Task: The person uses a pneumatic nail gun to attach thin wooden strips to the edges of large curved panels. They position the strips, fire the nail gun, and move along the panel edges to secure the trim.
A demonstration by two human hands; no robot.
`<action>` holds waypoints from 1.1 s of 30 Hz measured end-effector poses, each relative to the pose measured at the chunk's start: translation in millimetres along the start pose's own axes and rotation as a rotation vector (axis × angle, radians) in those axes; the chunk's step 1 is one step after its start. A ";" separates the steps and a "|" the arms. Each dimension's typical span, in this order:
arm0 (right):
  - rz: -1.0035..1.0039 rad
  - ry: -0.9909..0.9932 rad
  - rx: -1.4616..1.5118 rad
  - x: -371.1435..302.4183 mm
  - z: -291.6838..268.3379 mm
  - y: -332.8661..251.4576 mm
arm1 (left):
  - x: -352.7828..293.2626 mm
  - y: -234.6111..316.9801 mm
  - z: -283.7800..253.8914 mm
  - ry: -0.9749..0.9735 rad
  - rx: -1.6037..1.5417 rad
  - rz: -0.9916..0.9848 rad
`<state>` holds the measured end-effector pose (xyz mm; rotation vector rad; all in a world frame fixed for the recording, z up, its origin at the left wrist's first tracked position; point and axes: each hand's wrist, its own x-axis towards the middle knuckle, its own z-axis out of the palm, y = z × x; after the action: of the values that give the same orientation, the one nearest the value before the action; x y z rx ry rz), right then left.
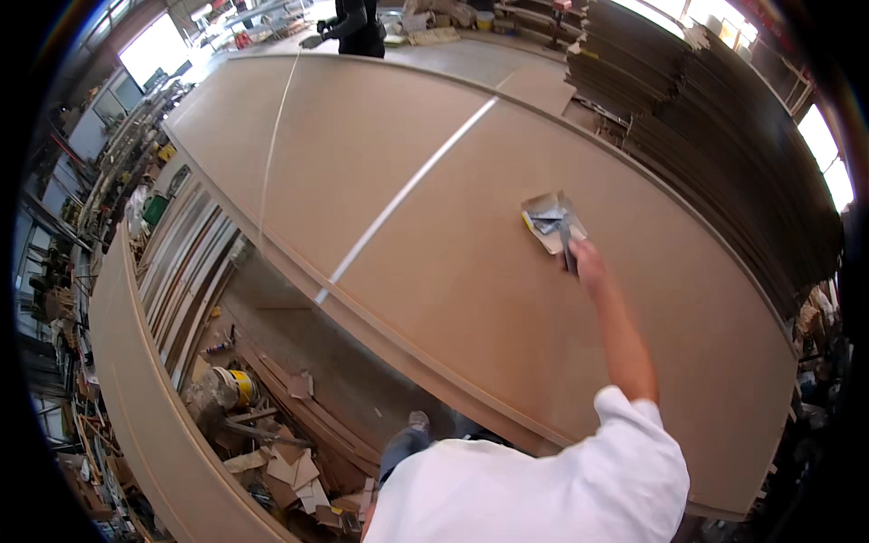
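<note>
My right hand [590, 266] is closed round the dark handle of a putty knife [567, 246], my arm stretched out over a large brown board panel [434, 262]. The knife's grey blade end lies over a small tan, squarish piece [540, 237] with a yellow edge, on the panel's right half. Grey smears show around the blade; I cannot make out whether they are paste or metal. A straight white strip [407, 197] crosses the panel left of my hand, and a thinner pale line [279, 127] runs farther left. My left hand is out of view.
Tall stacks of dark sheets [724, 136] stand beyond the panel's far right edge. Another long panel [149, 380] leans at the left. Between them are a white and yellow bucket [237, 387], board scraps [294, 471] and long strips [186, 281]. A person in dark clothes [358, 29] stands at the far end.
</note>
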<state>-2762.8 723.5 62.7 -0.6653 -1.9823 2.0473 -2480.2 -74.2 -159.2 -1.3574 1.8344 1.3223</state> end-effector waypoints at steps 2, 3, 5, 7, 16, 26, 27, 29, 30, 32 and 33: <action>0.145 0.152 -0.027 -77.5 0.9 14.3 | 38.8 32.0 13.6 -0.090 0.077 0.045; 0.141 0.207 0.008 -124.0 -0.5 24.8 | 59.1 48.8 19.7 -0.129 0.124 0.072; 0.155 0.325 0.060 -197.8 12.8 30.3 | 92.7 85.2 23.6 -0.187 0.189 0.105; 0.190 0.497 0.075 -286.1 28.7 32.5 | 126.7 120.9 26.5 -0.246 0.257 0.128; 0.291 1.003 0.098 -557.7 136.2 88.7 | -64.5 250.3 204.7 -1.227 1.154 0.945; 0.209 1.218 -0.279 -648.1 161.0 111.9 | -341.3 9.9 292.5 -1.770 1.334 -0.310; 0.220 1.228 -0.367 -672.1 149.3 119.8 | -363.2 -16.9 294.8 -1.752 1.396 -0.362; 0.266 1.299 -0.231 -728.5 120.3 122.6 | -413.4 -74.5 290.3 -1.621 1.475 -0.341; 0.279 1.325 -0.151 -755.7 106.1 120.0 | -419.3 -103.6 300.3 -1.597 1.508 -0.352; 0.372 1.508 -0.236 -817.7 75.1 132.2 | -421.4 -164.1 321.9 -1.532 1.572 -0.386; 0.417 1.591 -0.285 -852.2 64.2 133.4 | -441.6 -191.1 318.7 -1.467 1.617 -0.361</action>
<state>-2026.2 270.3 75.3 -1.9851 -1.0740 0.6154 -2185.6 396.9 -3.5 0.2672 0.8221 0.0750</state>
